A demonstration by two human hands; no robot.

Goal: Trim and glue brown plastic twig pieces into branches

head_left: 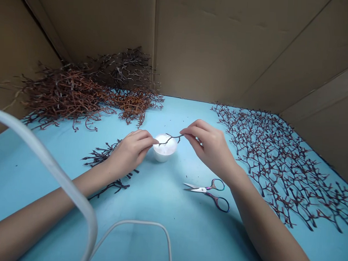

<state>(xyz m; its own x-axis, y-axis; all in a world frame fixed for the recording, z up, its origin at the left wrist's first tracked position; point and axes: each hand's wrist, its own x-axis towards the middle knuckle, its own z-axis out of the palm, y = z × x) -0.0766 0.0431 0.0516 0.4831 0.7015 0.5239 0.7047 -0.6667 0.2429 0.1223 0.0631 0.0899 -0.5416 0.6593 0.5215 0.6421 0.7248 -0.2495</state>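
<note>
A thin dark twig point(173, 137) with small side shoots spans the gap between my hands. My left hand point(135, 146) pinches its left end, and my right hand point(206, 141) pinches the right end. Directly beneath the twig stands a small white cup point(163, 155), its inside bright white. Partly hidden under my left hand and forearm lies a bunch of dark twigs point(100, 155). Small scissors point(202, 189) with rainbow-coloured handles rest on the blue table, blades parted, near my right wrist.
Brown and rust-coloured branching twigs point(69, 88) are heaped at the back left. Many dark forked twigs point(272, 156) spread across the right side. A white curved tube point(55, 168) crosses the left foreground. Cardboard walls point(211, 48) enclose the blue table point(147, 236).
</note>
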